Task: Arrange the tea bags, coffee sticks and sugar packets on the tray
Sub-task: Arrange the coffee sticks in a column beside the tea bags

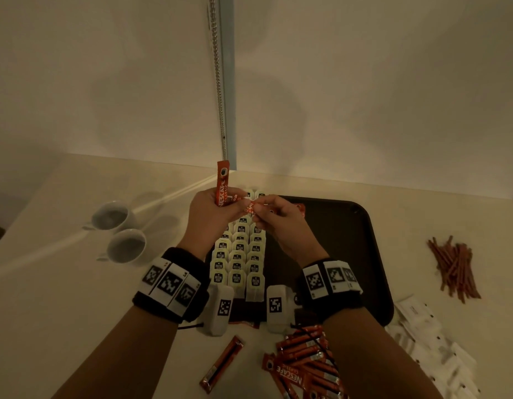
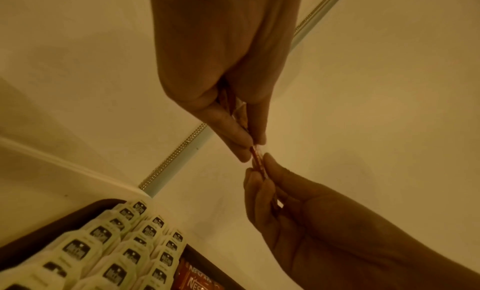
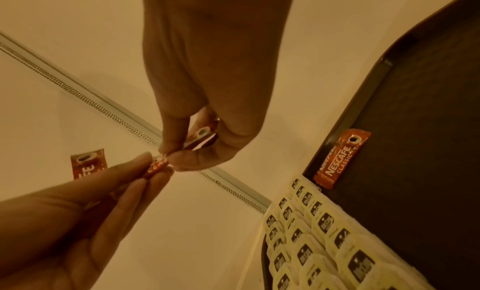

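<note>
My left hand (image 1: 235, 205) grips a few red coffee sticks (image 1: 222, 182), one of them standing upright above the fist. My right hand (image 1: 256, 214) pinches the end of another red stick (image 1: 249, 208) that the left fingers also hold; both hands hover over the far left of the dark tray (image 1: 350, 240). In the right wrist view the shared stick (image 3: 157, 168) runs between the two sets of fingertips. Rows of white tea bags (image 1: 239, 254) fill the tray's left side. One coffee stick (image 3: 340, 158) lies on the tray beside them.
Loose coffee sticks (image 1: 304, 361) lie piled at the near edge, one stick (image 1: 220, 364) apart to their left. White sugar packets (image 1: 428, 335) and thin brown sticks (image 1: 454, 269) lie right of the tray. Two white cups (image 1: 117, 228) stand at the left. The wall is close behind.
</note>
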{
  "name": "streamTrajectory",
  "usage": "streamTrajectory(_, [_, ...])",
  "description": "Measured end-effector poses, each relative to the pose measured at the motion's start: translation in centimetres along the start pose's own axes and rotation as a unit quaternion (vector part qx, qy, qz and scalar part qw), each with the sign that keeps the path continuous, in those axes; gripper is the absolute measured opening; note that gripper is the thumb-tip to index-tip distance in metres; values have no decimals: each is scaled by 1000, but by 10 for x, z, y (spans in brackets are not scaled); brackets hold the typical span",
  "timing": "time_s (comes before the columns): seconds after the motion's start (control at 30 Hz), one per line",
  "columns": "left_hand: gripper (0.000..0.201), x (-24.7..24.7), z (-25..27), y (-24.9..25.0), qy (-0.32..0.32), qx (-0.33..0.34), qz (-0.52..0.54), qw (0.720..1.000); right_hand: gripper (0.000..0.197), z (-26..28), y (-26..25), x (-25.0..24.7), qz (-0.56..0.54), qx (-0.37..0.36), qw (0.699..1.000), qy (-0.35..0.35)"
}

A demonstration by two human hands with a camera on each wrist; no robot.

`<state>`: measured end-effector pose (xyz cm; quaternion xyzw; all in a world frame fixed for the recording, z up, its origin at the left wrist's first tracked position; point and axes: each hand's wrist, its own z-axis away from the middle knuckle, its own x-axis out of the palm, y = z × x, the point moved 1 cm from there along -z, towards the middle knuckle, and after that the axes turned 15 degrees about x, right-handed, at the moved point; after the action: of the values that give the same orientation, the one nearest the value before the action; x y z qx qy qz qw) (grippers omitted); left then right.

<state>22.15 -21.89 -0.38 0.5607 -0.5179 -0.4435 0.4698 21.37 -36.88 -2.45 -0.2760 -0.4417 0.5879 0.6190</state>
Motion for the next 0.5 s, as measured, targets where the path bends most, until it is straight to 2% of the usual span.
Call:
streamTrajectory(0.1, [10, -1, 2, -3, 4, -23, 33, 999, 13, 1, -7, -3, 20, -19, 1000, 14])
streamTrajectory(0.27, [10, 1, 4, -8, 49, -65, 100, 992, 13, 2, -16, -13, 33, -33, 998, 35])
streamTrajectory(0.4, [6, 3, 6, -8, 31, -67, 109, 991, 13, 2, -18, -19, 67, -33, 996, 56])
streamTrajectory(0.5, [6, 2, 5, -10, 54, -70, 114, 990, 17, 3, -19, -23, 81, -24, 995, 47])
